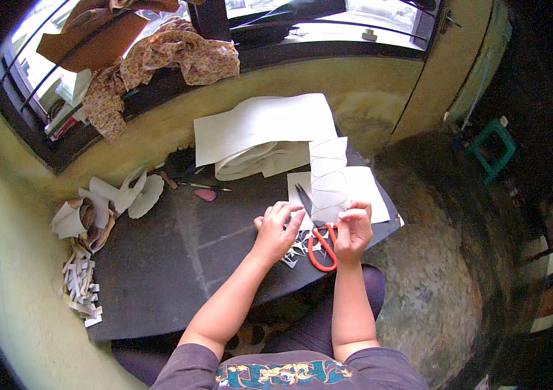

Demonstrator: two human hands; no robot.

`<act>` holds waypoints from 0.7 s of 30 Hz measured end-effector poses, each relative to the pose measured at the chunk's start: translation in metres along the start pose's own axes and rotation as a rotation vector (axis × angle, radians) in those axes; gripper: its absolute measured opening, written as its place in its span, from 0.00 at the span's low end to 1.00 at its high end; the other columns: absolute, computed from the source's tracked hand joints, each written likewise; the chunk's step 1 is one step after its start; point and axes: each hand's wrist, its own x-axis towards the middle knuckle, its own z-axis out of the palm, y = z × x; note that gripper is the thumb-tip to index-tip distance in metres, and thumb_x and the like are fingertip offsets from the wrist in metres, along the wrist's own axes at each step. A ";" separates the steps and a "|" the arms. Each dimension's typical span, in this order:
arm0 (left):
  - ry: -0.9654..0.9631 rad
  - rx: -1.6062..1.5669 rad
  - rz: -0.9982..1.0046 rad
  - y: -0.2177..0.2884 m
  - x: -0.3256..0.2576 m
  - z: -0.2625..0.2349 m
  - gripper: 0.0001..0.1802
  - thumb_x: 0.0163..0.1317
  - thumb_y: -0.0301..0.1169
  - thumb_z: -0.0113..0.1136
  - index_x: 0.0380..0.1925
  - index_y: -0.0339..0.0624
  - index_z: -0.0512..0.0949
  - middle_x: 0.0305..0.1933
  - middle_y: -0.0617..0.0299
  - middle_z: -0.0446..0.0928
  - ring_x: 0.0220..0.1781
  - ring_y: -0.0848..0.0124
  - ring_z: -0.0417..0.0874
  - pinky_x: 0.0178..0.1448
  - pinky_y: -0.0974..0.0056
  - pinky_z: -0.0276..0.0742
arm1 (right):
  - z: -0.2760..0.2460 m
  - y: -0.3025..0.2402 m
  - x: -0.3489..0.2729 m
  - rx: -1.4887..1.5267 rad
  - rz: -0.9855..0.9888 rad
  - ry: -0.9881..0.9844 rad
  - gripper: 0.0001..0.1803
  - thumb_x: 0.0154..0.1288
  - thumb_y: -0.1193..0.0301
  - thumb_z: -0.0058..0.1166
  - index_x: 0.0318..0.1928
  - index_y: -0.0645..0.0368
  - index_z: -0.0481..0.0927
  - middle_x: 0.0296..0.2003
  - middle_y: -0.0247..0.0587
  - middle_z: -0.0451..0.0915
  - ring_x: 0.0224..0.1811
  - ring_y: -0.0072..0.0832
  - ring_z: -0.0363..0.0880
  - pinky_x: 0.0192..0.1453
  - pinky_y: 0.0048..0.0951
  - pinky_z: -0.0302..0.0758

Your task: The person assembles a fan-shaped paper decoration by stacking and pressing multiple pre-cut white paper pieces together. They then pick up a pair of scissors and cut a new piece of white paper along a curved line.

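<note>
Pinched in my right hand point(354, 229), fingers closed, is the lower end of a white paper strip point(329, 175) with curved outlines drawn along it. The strip stands raised above the dark table. My left hand point(278, 229) has its fingers apart and holds nothing. It is just left of a pair of scissors point(323, 261) with orange-red handles and dark blades. The scissors lie on the table between my hands, blades pointing away from me. Small white cut scraps point(295, 252) lie beneath and beside the handles. Behind them lies a white sheet point(369, 184), partly covered by the strip.
Large curling white sheets point(263, 123) lie at the table's far side. A pink piece point(204, 194) and a pen point(215, 187) lie nearby. Rolled pieces point(81, 218) and a pile of strips point(81, 286) line the left wall. A green stool point(491, 149) stands at right.
</note>
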 end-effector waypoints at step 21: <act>-0.231 -1.515 -0.440 -0.002 0.008 -0.020 0.32 0.44 0.30 0.44 0.54 0.34 0.64 0.52 0.43 0.72 0.54 0.52 0.74 0.59 0.49 0.70 | -0.041 -0.040 0.005 -0.672 0.497 -0.622 0.25 0.45 0.70 0.67 0.46 0.62 0.76 0.24 0.37 0.75 0.25 0.22 0.72 0.33 0.24 0.72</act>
